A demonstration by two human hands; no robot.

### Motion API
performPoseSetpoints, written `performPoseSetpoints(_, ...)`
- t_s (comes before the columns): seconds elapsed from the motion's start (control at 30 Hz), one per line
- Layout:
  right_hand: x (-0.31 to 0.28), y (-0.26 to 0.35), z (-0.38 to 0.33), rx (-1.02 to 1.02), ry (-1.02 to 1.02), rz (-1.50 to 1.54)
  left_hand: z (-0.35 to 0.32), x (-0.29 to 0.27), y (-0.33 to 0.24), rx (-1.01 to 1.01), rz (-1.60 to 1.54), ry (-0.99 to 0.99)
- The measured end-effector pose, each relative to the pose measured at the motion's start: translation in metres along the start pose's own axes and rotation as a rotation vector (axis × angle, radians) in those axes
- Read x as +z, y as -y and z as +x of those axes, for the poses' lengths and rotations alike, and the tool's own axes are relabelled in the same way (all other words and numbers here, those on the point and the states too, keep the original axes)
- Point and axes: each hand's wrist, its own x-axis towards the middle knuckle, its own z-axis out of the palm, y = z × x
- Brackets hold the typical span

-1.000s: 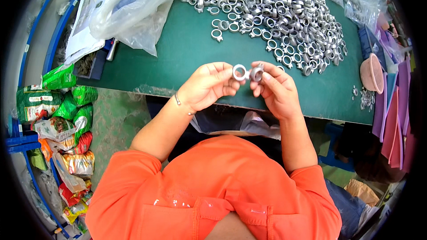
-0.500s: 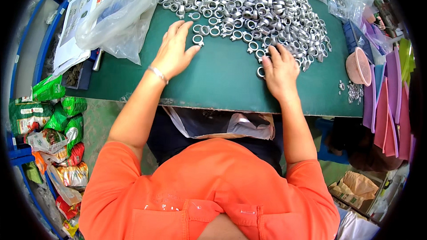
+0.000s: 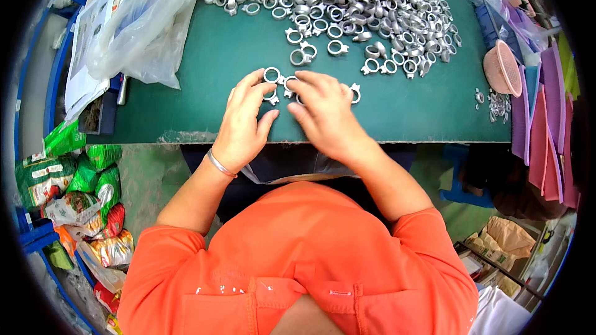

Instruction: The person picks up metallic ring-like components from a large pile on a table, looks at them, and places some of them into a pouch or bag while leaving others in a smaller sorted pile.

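Several metal rings (image 3: 272,75) lie at the fingertips of both hands, on the green tabletop (image 3: 211,65) between its front edge and the large ring pile (image 3: 379,15). One loose ring (image 3: 356,93) sits just beyond the right hand. Left hand (image 3: 244,121): thumb and fingers apart, curved about the rings. Right hand (image 3: 332,115): fingers over the rings, partly hiding them; whether it clamps one cannot be told. The hands are near each other but apart.

Caution: a sweep of either hand toward the body could push rings over the front edge. Covered rings could be overlooked or picked up two at once. Outlying rings could mix with the group if the right wrist brushes them.

Containers: the pink basket (image 3: 501,69) stands tilted at the right; its contents are hidden. Small metal parts (image 3: 498,105) lie beside it, outside it. The dark blue bin (image 3: 107,115) at the left holds greyish items, too indistinct to identify.
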Motion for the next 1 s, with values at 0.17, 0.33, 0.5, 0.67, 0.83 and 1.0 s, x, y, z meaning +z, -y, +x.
performPoseSetpoints(0.17, -0.060, -0.042, -0.010, 0.148, -0.225, 0.048, -0.013, -0.007, -0.005, 0.005, 0.015, -0.153)
performPoseSetpoints(0.33, -0.064, -0.042, -0.022, 0.277, -0.076, 0.135, 0.001, 0.016, -0.021, 0.144, -0.118, -0.081)
performPoseSetpoints(0.5, -0.049, -0.034, -0.032, 0.161, -0.032, -0.068, 0.012, 0.039, -0.030, 0.223, -0.012, 0.045)
performPoseSetpoints(0.67, -0.056, -0.027, -0.041, 0.333, -0.051, 0.345, -0.002, 0.035, -0.024, 0.117, -0.320, -0.004)
performPoseSetpoints(0.83, -0.050, -0.021, -0.048, 0.383, -0.079, 1.262, -0.016, 0.027, -0.023, -0.378, -1.402, 0.190)
performPoseSetpoints(1.0, -0.048, -0.019, -0.049, 0.548, 0.031, 1.566, -0.024, 0.026, -0.018, -0.578, -1.777, 0.298)
